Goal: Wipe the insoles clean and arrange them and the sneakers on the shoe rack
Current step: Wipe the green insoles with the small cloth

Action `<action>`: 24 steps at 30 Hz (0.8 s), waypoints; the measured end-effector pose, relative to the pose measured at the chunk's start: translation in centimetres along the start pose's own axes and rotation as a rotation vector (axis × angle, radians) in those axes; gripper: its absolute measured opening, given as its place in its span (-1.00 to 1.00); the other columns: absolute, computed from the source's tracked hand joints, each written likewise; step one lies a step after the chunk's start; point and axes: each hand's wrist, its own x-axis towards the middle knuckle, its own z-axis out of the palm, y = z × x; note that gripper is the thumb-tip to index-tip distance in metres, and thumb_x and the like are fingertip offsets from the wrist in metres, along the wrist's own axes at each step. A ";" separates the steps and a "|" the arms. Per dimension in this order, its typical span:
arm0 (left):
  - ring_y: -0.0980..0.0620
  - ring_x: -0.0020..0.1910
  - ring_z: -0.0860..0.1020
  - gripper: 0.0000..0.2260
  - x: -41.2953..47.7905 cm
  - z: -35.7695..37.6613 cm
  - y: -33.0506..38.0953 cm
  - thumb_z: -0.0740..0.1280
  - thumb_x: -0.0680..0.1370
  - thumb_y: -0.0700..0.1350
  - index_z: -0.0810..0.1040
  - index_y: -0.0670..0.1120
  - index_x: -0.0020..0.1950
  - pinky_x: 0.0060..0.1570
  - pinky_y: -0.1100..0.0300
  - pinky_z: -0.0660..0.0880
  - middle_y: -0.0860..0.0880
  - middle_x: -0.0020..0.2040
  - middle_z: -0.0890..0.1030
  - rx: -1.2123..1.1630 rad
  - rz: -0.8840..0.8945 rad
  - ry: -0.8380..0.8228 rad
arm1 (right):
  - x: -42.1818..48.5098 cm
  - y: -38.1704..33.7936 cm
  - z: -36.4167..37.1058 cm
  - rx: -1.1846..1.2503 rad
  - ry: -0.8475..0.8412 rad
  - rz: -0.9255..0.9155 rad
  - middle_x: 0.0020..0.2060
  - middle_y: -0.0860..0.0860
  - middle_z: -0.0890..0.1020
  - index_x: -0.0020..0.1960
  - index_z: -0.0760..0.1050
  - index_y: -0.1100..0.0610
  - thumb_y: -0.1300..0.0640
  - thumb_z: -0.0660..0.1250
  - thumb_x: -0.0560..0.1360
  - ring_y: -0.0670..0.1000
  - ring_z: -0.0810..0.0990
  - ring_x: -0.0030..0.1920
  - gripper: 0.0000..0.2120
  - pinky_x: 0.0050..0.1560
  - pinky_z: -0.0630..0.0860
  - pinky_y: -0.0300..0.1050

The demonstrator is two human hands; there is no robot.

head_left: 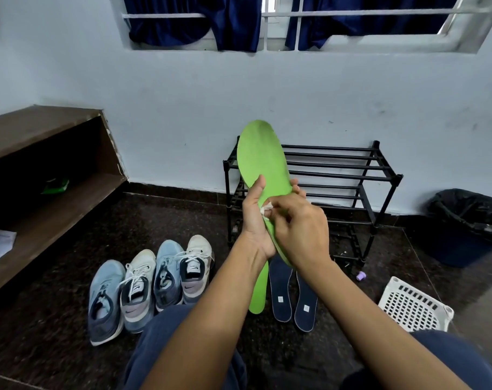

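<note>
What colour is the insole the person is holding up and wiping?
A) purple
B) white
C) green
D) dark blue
C: the left hand grips a green insole held up in front of the shoe rack, while the right hand pinches a small white wipe against it.

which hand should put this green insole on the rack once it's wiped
Probably left. The left hand grips the green insole, held up in front of the shoe rack; the right hand is busy pinching the wipe.
</note>
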 end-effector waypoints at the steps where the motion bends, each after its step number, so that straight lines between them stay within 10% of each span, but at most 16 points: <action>1: 0.04 -0.16 0.58 -0.51 0.0 0.0 -0.2 0.25 0.46 0.22 0.51 -0.19 0.07 0.18 0.19 0.39 -0.09 -0.13 0.57 -0.010 -0.020 0.009 | 0.4 -0.1 0.1 -0.040 0.015 -0.008 -0.26 -0.03 0.67 -0.20 0.64 0.08 0.21 0.34 0.31 0.08 0.63 -0.26 -0.87 -0.27 0.50 -0.14; 9: 0.02 -0.15 0.56 -0.52 -0.7 -0.9 1.1 0.21 0.46 0.21 0.51 -0.20 0.06 0.35 0.14 0.28 -0.07 -0.16 0.57 -0.064 -0.019 0.011 | 0.3 0.2 0.4 0.033 -0.137 -0.115 -0.24 -0.03 0.67 -0.19 0.64 0.09 0.21 0.34 0.33 0.04 0.63 -0.21 -0.88 -0.18 0.54 -0.04; 16: 0.03 -0.15 0.55 -0.47 -1.0 -1.4 3.6 0.11 0.53 0.27 0.52 -0.19 0.08 0.07 0.05 0.51 -0.05 -0.15 0.54 -0.015 0.105 -0.020 | -2.3 0.5 -0.5 0.068 -0.327 -0.209 -0.23 -0.08 0.63 -0.13 0.61 0.07 0.15 0.26 0.39 0.01 0.62 -0.24 -0.84 -0.27 0.54 -0.07; 24: 0.01 -0.18 0.58 -0.49 -0.8 -0.2 2.3 0.18 0.47 0.24 0.52 -0.20 0.06 0.08 0.05 0.50 -0.08 -0.16 0.55 -0.037 0.085 -0.019 | -2.0 0.5 -1.1 0.015 -0.140 -0.196 -0.21 -0.06 0.65 -0.14 0.60 0.07 0.11 0.22 0.40 0.00 0.61 -0.28 -0.82 -0.36 0.52 -0.13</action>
